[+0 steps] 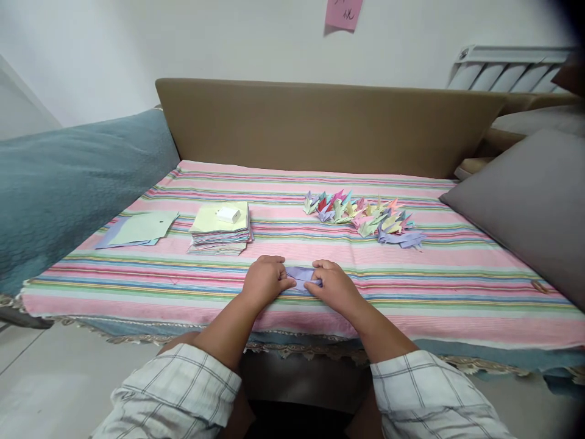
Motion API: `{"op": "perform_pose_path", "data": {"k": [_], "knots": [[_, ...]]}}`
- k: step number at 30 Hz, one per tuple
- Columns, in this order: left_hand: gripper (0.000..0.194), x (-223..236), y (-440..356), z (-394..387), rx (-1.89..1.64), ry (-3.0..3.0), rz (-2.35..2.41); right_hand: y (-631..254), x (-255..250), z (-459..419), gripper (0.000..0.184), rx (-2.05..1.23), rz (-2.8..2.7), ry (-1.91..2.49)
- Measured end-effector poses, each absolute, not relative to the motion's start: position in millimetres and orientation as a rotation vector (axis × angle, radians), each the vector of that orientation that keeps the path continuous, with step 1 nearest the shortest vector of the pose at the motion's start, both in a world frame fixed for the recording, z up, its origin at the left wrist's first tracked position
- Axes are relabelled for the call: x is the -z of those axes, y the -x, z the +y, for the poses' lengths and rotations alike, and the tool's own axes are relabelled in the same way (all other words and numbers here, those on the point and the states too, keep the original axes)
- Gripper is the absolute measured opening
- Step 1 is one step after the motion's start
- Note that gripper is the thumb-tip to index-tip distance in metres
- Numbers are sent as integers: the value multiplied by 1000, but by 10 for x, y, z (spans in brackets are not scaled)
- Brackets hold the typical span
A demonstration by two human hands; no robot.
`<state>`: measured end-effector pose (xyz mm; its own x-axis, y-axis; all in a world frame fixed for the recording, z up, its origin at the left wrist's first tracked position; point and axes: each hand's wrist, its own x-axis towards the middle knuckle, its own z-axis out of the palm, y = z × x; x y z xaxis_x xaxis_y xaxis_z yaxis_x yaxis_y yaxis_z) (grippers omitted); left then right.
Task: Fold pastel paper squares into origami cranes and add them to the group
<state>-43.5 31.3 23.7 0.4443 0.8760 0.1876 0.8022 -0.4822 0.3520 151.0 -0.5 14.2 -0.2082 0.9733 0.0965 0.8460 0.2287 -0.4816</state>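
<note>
A partly folded piece of lavender origami paper [299, 275] lies on the striped cloth, held between my two hands. My left hand [266, 279] pinches its left end, thumb against fingers. At the other end my right hand [334, 285] is closed on the paper, thumb and index finger pressed near its edge. Fingertips hide both ends of the paper, so its full shape cannot be made out. Beyond my right hand sits a cluster of folded paper cranes [361, 213] in several colours, with a lavender one [402, 238] closest to me.
Left of my hands stands a stack of coloured paper [219, 228] with a small white block [228, 214] on top. Farther left lie loose green and lavender sheets [144, 228]. A grey cushion [525, 201] leans at the right, a blue-covered armrest [86, 177] at the left.
</note>
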Motion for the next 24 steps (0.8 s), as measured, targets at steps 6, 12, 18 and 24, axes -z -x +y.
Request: {"op": "perform_pose_path", "data": {"k": [6, 12, 18, 24], "knots": [[24, -251, 428, 296, -469, -2529, 1481, -1513, -138, -6, 12, -454, -2136, 1667], [15, -292, 494, 312, -389, -2487, 1595, -1512, -156, -12, 13, -468, -2143, 1670], [20, -359, 603, 196, -749, -2493, 1720, -1523, -132, -4, 12, -462, -2133, 1654], [31, -165, 469, -151, -863, -2890, 888, -1526, -139, -7, 14, -472, -2141, 1636]]}}
